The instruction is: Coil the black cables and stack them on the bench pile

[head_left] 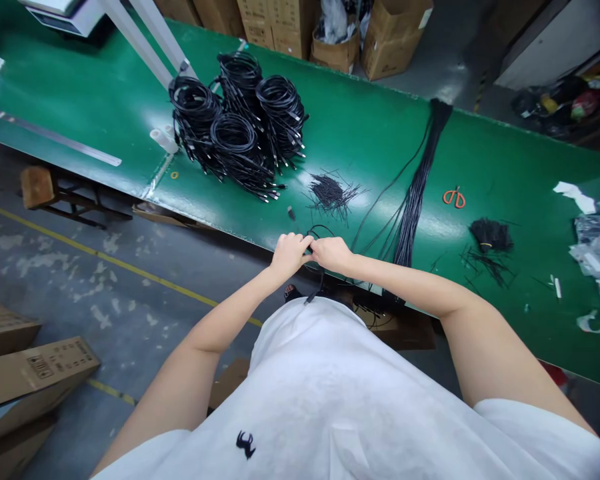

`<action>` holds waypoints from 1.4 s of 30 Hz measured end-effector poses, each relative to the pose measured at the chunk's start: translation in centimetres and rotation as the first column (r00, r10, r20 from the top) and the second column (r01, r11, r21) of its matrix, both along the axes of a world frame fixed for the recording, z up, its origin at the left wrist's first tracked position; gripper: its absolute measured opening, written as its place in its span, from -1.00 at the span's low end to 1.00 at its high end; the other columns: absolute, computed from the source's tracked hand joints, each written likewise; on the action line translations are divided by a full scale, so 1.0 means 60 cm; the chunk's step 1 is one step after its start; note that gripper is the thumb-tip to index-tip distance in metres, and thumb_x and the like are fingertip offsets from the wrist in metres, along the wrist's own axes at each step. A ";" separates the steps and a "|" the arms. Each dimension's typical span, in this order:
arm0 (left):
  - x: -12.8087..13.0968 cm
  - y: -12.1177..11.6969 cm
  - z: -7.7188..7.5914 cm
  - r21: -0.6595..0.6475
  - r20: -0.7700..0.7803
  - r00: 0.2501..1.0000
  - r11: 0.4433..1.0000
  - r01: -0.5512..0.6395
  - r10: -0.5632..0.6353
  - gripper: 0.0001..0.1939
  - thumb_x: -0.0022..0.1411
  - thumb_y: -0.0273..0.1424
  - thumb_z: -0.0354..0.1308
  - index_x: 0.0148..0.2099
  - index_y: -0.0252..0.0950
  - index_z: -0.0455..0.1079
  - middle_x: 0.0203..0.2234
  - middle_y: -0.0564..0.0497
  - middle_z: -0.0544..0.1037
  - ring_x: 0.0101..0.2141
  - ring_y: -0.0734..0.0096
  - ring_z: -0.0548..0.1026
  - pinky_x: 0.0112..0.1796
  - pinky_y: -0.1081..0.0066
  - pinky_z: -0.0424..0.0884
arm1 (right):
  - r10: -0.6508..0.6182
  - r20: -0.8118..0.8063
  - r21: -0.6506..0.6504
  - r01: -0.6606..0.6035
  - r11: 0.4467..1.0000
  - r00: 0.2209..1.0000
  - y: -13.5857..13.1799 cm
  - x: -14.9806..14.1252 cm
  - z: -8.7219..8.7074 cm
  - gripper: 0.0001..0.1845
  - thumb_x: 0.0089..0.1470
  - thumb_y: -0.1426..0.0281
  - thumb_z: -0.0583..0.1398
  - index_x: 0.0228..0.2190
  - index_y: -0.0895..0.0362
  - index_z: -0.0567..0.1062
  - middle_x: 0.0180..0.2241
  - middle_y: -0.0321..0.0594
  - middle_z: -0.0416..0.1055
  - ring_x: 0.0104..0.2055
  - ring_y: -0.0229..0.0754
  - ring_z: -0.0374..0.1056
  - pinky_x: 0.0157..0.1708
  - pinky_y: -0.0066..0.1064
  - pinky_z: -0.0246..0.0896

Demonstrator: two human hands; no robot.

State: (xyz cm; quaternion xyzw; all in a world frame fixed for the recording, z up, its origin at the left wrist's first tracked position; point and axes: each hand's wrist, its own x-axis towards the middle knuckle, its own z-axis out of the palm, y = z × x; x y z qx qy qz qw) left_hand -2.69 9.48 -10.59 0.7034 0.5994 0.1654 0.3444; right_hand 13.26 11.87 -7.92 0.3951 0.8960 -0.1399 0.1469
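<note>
Black cable, and both hands are on it at the near edge of the green table! Left hand has its fingers closed on the cable, right hand pinches it too, and the two meet fingertip to fingertip. A small loop arcs up just beyond the knuckles, while one end hangs down in front of the white shirt. Exactly how the cable runs between the fingers, I cannot tell.

Just beyond the left hand lies a small dark plug; whether it belongs to this cable is unclear. Past it, a loose heap of short black ties spreads over the tabletop. Farther up and to the left, four coiled bundles sit crowded together, metal tips poking out!

Over on the right, a long bunch of straight cables stretches across the table and over the near edge. Beyond that come orange-handled scissors, lying flat, then a banded bunch of black ties with strays scattered beside it. Far left, a metal ruler lies near the table's edge.
</note>
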 end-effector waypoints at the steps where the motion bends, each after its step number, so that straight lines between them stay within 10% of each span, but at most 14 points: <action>1: 0.007 0.003 -0.003 0.068 -0.062 0.998 0.998 -0.015 0.019 -0.84 0.10 -0.43 0.31 -0.24 -0.25 0.41 -0.28 -0.15 0.49 -0.03 -0.03 0.40 0.05 0.10 0.20 | 0.004 0.005 0.005 -0.004 1.000 1.000 0.002 0.000 0.000 -0.62 0.30 0.39 -0.07 -0.11 0.29 0.46 -0.17 0.10 0.49 -0.18 -0.04 0.43 -0.34 -0.34 0.12; 5: 0.047 -0.007 -0.024 -0.052 0.133 0.963 0.972 -0.230 0.235 -0.80 0.14 -0.42 0.26 -0.32 -0.25 0.25 -0.30 -0.09 0.46 -0.16 0.17 0.45 -0.08 0.18 0.34 | 0.034 0.030 0.046 -0.035 0.998 0.999 0.017 0.012 0.002 -0.63 0.28 0.48 -0.10 -0.12 0.34 0.44 -0.18 0.16 0.45 -0.17 0.00 0.39 -0.33 -0.32 0.07; 8: 0.052 -0.029 -0.030 -0.363 0.430 0.868 0.928 -0.087 0.249 -0.83 0.20 -0.36 0.21 -0.21 -0.26 0.27 -0.41 0.02 0.47 -0.36 0.34 0.48 -0.23 0.29 0.41 | 0.089 0.039 0.082 -0.092 0.992 0.995 0.023 0.030 -0.003 -0.63 0.26 0.52 -0.12 -0.13 0.37 0.43 -0.21 0.18 0.41 -0.20 -0.01 0.35 -0.33 -0.30 0.02; 14: 0.012 -0.011 0.000 0.083 0.158 0.985 0.995 0.060 -0.072 -0.63 0.10 -0.42 0.27 -0.01 -0.25 0.43 0.02 -0.21 0.51 0.17 -0.02 0.35 0.23 0.02 0.10 | 0.364 -0.033 0.127 -0.358 0.925 0.931 0.006 0.053 -0.011 -0.62 0.31 0.50 -0.14 -0.19 0.26 0.45 -0.25 0.04 0.41 -0.25 -0.09 0.26 -0.33 -0.29 -0.07; 19: 0.076 -0.019 -0.023 -0.106 0.023 0.997 0.992 -0.070 0.073 -0.79 0.27 -0.38 0.07 -0.16 -0.36 0.48 -0.16 -0.35 0.55 0.07 -0.14 0.42 0.16 -0.10 0.16 | 0.306 0.007 0.133 -0.304 0.943 0.952 0.015 0.054 -0.006 -0.69 0.26 0.53 -0.08 -0.21 0.27 0.44 -0.28 0.03 0.40 -0.29 -0.10 0.26 -0.33 -0.29 -0.10; 23: 0.135 -0.082 -0.036 -0.291 0.479 0.841 0.950 -0.117 0.250 -0.54 0.18 -0.46 0.16 0.14 -0.33 0.36 0.02 -0.27 0.51 0.13 0.03 0.40 0.13 0.04 0.29 | 0.177 0.027 0.171 -0.179 0.969 0.984 0.027 0.064 -0.008 -0.75 0.20 0.58 -0.04 -0.24 0.30 0.43 -0.32 0.05 0.39 -0.33 -0.10 0.26 -0.38 -0.30 -0.14; 26: 0.118 -0.101 -0.016 -0.335 0.544 0.805 0.941 -0.053 0.239 -0.65 0.22 -0.41 0.13 0.06 -0.25 0.46 -0.11 -0.18 0.59 0.02 0.10 0.49 0.09 0.09 0.35 | 0.171 0.014 0.194 -0.170 0.966 0.985 0.018 0.073 -0.008 -0.77 0.19 0.57 -0.03 -0.26 0.27 0.42 -0.34 0.02 0.38 -0.34 -0.11 0.26 -0.39 -0.30 -0.16; 30: 0.064 -0.067 0.011 -0.017 0.317 0.925 0.977 -0.215 0.209 -0.56 0.18 -0.31 0.22 0.11 -0.22 0.43 0.13 -0.17 0.48 0.20 0.01 0.33 0.23 0.08 0.18 | 0.261 -0.061 0.221 -0.242 0.945 0.963 0.000 0.079 -0.003 -0.76 0.22 0.54 -0.04 -0.26 0.22 0.42 -0.32 -0.02 0.38 -0.32 -0.12 0.24 -0.37 -0.29 -0.14; 32: 0.057 -0.046 0.004 -0.182 0.337 0.930 0.979 -0.092 0.150 -0.65 0.15 -0.24 0.25 -0.03 -0.24 0.50 0.00 -0.13 0.58 0.11 -0.03 0.42 0.17 0.07 0.25 | 0.286 -0.098 0.220 -0.259 0.940 0.953 -0.002 0.081 -0.001 -0.76 0.21 0.55 -0.03 -0.27 0.22 0.42 -0.32 -0.02 0.38 -0.32 -0.11 0.24 -0.36 -0.28 -0.13; 34: 0.070 -0.036 -0.012 -0.410 0.487 0.850 0.912 0.022 0.198 -0.72 0.17 -0.18 0.23 -0.17 -0.25 0.53 -0.23 -0.08 0.64 -0.06 0.06 0.52 0.07 0.12 0.34 | 0.238 -0.117 0.187 -0.214 0.959 0.964 0.001 0.084 0.000 -0.78 0.18 0.55 0.00 -0.30 0.21 0.43 -0.33 -0.03 0.39 -0.32 -0.12 0.25 -0.35 -0.28 -0.12; 37: 0.107 -0.036 -0.032 -0.580 0.709 0.541 0.811 0.082 0.452 -0.70 0.11 -0.22 0.30 -0.17 -0.30 0.52 -0.30 -0.06 0.63 -0.15 0.21 0.54 -0.01 0.24 0.37 | 0.122 -0.132 0.141 -0.104 0.985 0.984 0.006 0.086 -0.001 -0.81 0.14 0.54 0.03 -0.32 0.23 0.45 -0.34 -0.02 0.41 -0.31 -0.12 0.29 -0.36 -0.30 -0.12; 42: 0.149 -0.015 -0.028 -0.715 0.662 0.203 0.689 -0.120 0.722 -0.83 0.20 -0.32 0.20 -0.37 -0.32 0.44 -0.43 -0.03 0.57 -0.20 0.31 0.52 -0.08 0.35 0.36 | -0.096 -0.137 0.112 0.112 0.987 0.986 0.007 0.073 -0.003 -0.69 0.21 0.52 -0.07 -0.26 0.28 0.46 -0.29 0.07 0.45 -0.29 -0.09 0.35 -0.39 -0.32 -0.12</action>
